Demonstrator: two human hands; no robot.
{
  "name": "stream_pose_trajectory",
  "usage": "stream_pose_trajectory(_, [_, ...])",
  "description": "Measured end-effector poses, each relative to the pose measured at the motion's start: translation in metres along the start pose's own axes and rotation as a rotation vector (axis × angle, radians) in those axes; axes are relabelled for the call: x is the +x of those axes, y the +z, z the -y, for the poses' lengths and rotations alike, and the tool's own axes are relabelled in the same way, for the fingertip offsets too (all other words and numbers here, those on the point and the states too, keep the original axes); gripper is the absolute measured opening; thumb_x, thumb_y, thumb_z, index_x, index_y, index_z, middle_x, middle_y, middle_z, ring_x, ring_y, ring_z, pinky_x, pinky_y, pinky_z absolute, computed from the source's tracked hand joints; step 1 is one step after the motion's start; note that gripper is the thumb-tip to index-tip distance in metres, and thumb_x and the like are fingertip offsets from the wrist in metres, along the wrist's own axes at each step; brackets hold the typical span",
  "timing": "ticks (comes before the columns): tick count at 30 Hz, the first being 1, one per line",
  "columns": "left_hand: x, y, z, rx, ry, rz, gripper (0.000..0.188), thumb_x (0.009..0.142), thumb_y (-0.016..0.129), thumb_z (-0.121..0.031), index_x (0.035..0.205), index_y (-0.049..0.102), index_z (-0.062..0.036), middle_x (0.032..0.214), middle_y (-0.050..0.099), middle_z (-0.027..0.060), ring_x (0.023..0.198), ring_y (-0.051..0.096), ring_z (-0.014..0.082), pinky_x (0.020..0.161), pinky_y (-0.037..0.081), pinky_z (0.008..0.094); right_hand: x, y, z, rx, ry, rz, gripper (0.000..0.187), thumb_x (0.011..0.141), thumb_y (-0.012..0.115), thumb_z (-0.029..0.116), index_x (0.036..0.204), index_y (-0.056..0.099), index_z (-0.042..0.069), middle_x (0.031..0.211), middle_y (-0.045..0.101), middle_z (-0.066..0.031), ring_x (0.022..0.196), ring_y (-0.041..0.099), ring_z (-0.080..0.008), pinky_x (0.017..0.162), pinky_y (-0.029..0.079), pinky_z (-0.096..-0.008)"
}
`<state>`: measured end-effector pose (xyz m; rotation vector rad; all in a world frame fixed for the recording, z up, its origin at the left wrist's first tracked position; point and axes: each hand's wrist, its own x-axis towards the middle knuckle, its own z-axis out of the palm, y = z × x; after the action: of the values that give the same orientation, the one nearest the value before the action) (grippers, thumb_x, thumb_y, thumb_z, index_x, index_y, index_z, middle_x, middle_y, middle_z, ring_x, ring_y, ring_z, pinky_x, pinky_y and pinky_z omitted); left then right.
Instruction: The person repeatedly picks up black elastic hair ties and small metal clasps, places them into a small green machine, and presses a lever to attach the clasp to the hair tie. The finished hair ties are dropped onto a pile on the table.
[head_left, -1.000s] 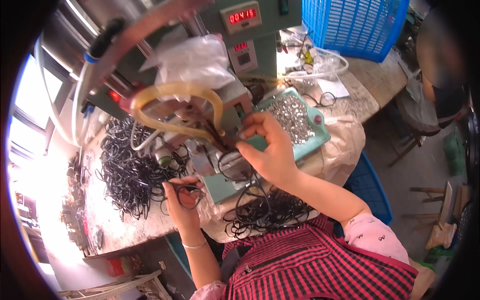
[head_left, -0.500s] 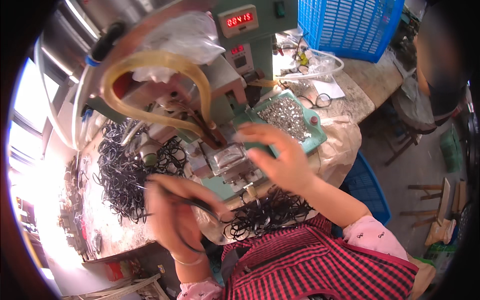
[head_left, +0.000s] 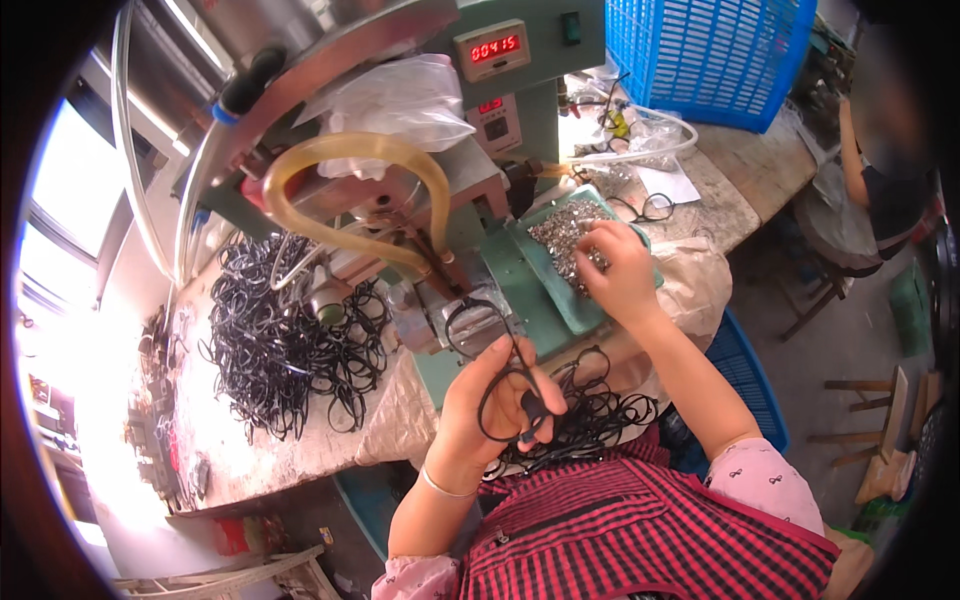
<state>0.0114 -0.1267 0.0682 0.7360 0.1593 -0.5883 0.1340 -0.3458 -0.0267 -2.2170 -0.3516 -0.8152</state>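
My left hand [head_left: 500, 400] is closed around a black cord loop [head_left: 482, 412], with a darker, thicker piece at its lower end. The loop's upper curve stands in front of the metal work block [head_left: 473, 327] of a green press machine [head_left: 540, 85]. Over a green tray [head_left: 582, 318] to the right, my right hand [head_left: 622, 275] has its fingertips pinched together among small shiny metal pieces [head_left: 560, 232]. What lies between those fingertips is too small to make out. A bent yellowish tube [head_left: 365, 147] arches above the work block.
A big tangle of black cord loops [head_left: 285, 340] lies on the table at left; another pile [head_left: 600, 410] sits by my apron. A blue basket [head_left: 715, 60] stands at the back right. Brown paper [head_left: 690, 285] lies beside the tray. Another person [head_left: 890, 180] is at far right.
My left hand has moved right and up, bringing the black cord loop to the work block. My right hand has gone from beside the block to the metal pieces, its fingers closing.
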Motion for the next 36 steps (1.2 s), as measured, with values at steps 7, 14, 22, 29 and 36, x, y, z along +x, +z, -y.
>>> stream_pose_trajectory(7, [-0.012, -0.025, 0.013, 0.002, 0.037, 0.228, 0.061, 0.106, 0.035, -0.057, 0.116, 0.053, 0.0008, 0.092, 0.070, 0.0266, 0.069, 0.070, 0.0331, 0.051, 0.054, 0.0320, 0.000, -0.001, 0.009, 0.126, 0.166, 0.012, 0.012, 0.085, 0.068, 0.006, 0.096, 0.072, 0.004, 0.092, 0.072, -0.0122, 0.089, 0.069, -0.0283, 0.082, 0.053, -0.0352])
stream_pose_trajectory(14, [-0.096, -0.089, -0.048, 1.483, 1.238, -1.222, 0.030, 0.085, 0.069, 0.006, 0.114, 0.067, 0.0004, 0.111, 0.069, 0.0092, 0.102, 0.064, 0.0216, 0.091, 0.052, 0.0347, -0.020, -0.030, 0.021, 0.328, 0.334, 0.025, 0.010, 0.088, 0.069, 0.000, 0.097, 0.073, 0.000, 0.095, 0.073, -0.0069, 0.087, 0.068, -0.0162, 0.080, 0.052, -0.0278])
stream_pose_trajectory(22, [-0.033, -0.204, -0.097, 2.344, 0.560, -1.011, 0.023, 0.070, 0.076, -0.006, 0.092, 0.079, -0.0111, 0.144, 0.057, 0.0183, 0.131, 0.052, 0.0403, 0.110, 0.037, 0.0465, -0.002, -0.001, 0.049, 0.523, 0.458, 0.150, 0.016, 0.087, 0.075, 0.005, 0.102, 0.074, 0.000, 0.096, 0.074, -0.0076, 0.088, 0.069, -0.0155, 0.082, 0.052, -0.0272])
stream_pose_trajectory(29, [-0.075, -0.197, -0.105, 1.510, 1.030, -0.974, 0.018, 0.090, 0.065, -0.009, 0.099, 0.081, -0.0094, 0.157, 0.045, 0.0157, 0.150, 0.033, 0.0335, 0.122, 0.024, 0.0421, -0.042, -0.059, 0.005, 0.280, 0.522, 0.020, 0.014, 0.086, 0.072, 0.001, 0.099, 0.075, 0.002, 0.095, 0.074, -0.0055, 0.090, 0.067, -0.0130, 0.082, 0.052, -0.0265])
stream_pose_trajectory(36, [-0.091, -0.123, -0.099, 1.031, 1.152, -0.833, 0.024, 0.106, 0.051, -0.018, 0.106, 0.068, 0.0006, 0.118, 0.067, 0.0131, 0.099, 0.063, 0.0189, 0.088, 0.049, 0.0315, 0.009, -0.037, 0.077, 0.518, 0.167, 0.181, 0.012, 0.083, 0.073, 0.003, 0.095, 0.072, 0.001, 0.092, 0.072, -0.0096, 0.089, 0.069, -0.0215, 0.080, 0.052, -0.0324])
